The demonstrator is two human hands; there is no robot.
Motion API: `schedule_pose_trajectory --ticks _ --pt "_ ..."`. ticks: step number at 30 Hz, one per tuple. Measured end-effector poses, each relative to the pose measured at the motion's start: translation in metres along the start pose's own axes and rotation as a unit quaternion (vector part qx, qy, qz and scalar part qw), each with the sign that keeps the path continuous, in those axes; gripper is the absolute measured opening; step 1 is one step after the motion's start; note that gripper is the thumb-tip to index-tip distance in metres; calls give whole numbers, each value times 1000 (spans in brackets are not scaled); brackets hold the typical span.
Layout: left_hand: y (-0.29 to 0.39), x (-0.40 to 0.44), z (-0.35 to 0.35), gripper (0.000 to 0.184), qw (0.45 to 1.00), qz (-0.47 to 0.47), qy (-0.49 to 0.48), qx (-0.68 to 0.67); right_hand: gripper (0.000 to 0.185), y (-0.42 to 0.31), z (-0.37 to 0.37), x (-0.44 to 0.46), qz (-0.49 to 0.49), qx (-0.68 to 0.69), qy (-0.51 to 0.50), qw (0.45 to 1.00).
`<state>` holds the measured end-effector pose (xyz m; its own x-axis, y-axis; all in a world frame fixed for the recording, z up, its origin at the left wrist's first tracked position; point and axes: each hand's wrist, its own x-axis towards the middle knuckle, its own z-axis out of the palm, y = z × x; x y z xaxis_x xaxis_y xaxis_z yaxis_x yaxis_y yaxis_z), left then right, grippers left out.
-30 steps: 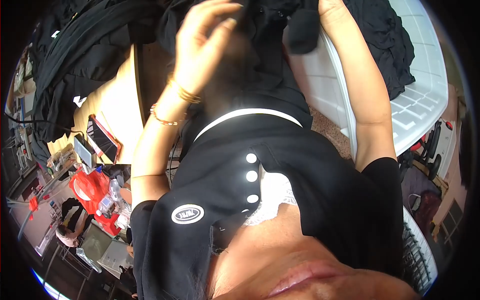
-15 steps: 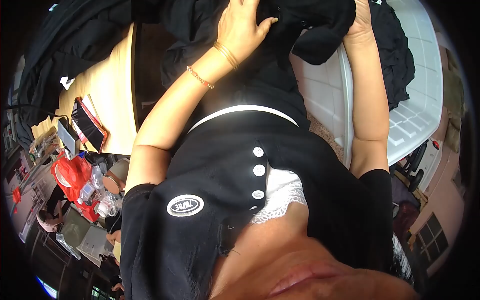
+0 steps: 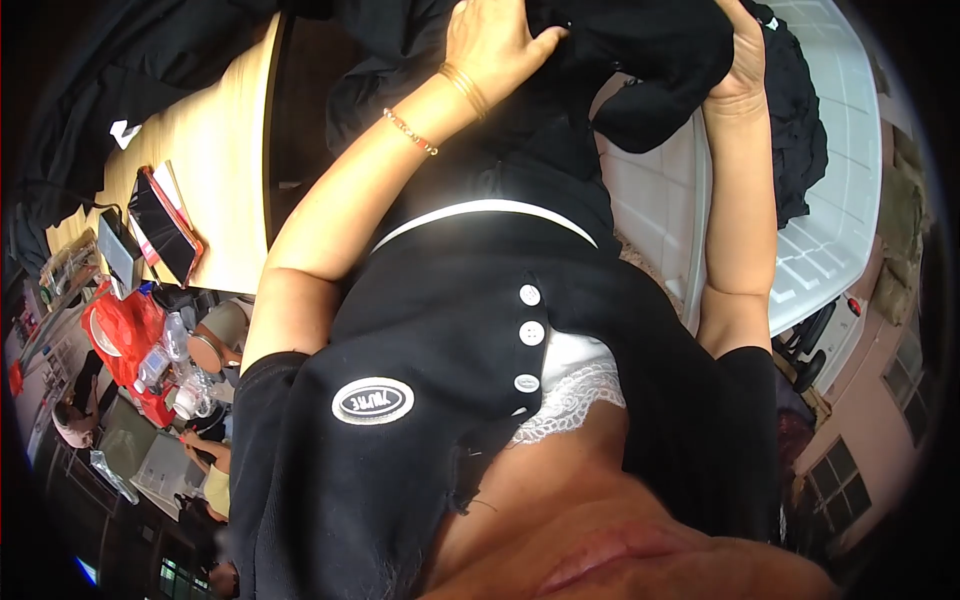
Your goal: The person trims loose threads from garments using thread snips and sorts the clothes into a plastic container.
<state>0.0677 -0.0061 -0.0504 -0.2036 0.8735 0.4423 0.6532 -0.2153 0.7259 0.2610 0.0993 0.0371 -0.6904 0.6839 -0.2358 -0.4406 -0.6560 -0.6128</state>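
Observation:
Black cloth with a dark button, which looks like a garment [image 3: 640, 60], stretches between my two hands. My left hand [image 3: 495, 45], with gold bangles and a beaded bracelet at the wrist, lies back up against it, thumb spread away from the fingers. The top edge of the view cuts off its fingertips. On the other side, my right hand [image 3: 742, 65] grips the edge of the garment, with most of its fingers behind the cloth. A loose flap of it hangs down between my forearms.
A white plastic basket [image 3: 825, 255] at my right holds more black cloth [image 3: 795, 150]. On the wooden table [image 3: 235, 130] at my left lie black fabric [image 3: 70, 110], a phone-like device [image 3: 120, 252] and a red-edged dark case [image 3: 165, 230]. A red bag [image 3: 130, 335] and other people are beyond.
Both hands and the garment appear slightly lower and further right in view. The table and its things have shifted left as the head view turned. My hold looks the same.

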Motion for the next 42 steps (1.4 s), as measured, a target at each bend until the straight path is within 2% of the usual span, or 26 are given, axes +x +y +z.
schedule_pose_trajectory --ticks 1,4,5,8,9,10,12,14,15,18,19,21,24,25,26,28,29,32,34,36,39,42 --pt "-7 0 5 42 1000 27 10 0 26 2 0 -2 -6 -25 2 1000" --pt "-26 -4 7 34 993 -21 -43 -108 24 -1 5 -2 -15 -150 -55 987" --pt "-19 -4 -8 31 990 -27 -70 -121 23 1 1 1 -56 -159 -41 985" --pt "-8 -17 -68 33 933 -174 -152 -278 23 -26 -4 14 -42 -200 -25 979" --pt "-18 -21 -83 35 909 -197 -153 -335 24 -36 -1 21 -12 -215 1 977" --pt "-26 -25 -98 37 881 -219 -154 -390 20 -25 42 26 -52 -277 117 952" --pt "-28 -27 -139 39 853 -257 -157 -427 17 -51 12 59 -11 -364 -65 929" --pt "-40 -33 -153 38 867 -272 -68 -412 20 -31 21 92 -69 -527 -3 847" --pt "-51 -35 -157 39 884 -272 -64 -376 21 -17 31 102 -96 -601 30 793" --pt "-57 -42 -171 38 914 -294 -88 -264 25 21 54 117 -123 -703 112 692" --pt "-54 -42 -173 38 930 -295 -89 -201 25 32 62 107 -111 -648 96 747" --pt "-65 -47 -168 39 937 -269 -84 -207 20 56 45 102 -185 -608 67 769" --pt "-86 -50 -163 42 945 -244 -93 -197 12 85 16 79 -236 -590 25 772" --pt "-91 -51 -162 44 947 -239 -97 -190 14 90 17 64 -210 -598 66 770" --pt "-87 -52 -160 43 960 -213 -80 -165 18 96 14 51 -233 -594 87 765" --pt "-70 -51 -154 41 979 -159 -50 -114 23 98 12 26 -271 -656 121 694" --pt "-55 -47 -154 37 991 -123 -45 -26 27 101 -7 24 -349 -683 88 636" --pt "-29 -39 -148 37 993 42 -61 96 39 95 -33 6 -253 -749 80 607" --pt "-31 -41 -144 42 987 21 -121 106 35 102 -36 8 -253 -744 104 610" --pt "-25 -42 -141 42 984 -94 -138 65 31 107 -40 13 -248 -750 114 602" --pt "-42 -47 -134 42 993 -60 -89 50 22 111 -66 23 -274 -687 92 667" --pt "-50 -49 -133 42 992 -76 -92 40 15 111 -60 25 -235 -698 113 667"
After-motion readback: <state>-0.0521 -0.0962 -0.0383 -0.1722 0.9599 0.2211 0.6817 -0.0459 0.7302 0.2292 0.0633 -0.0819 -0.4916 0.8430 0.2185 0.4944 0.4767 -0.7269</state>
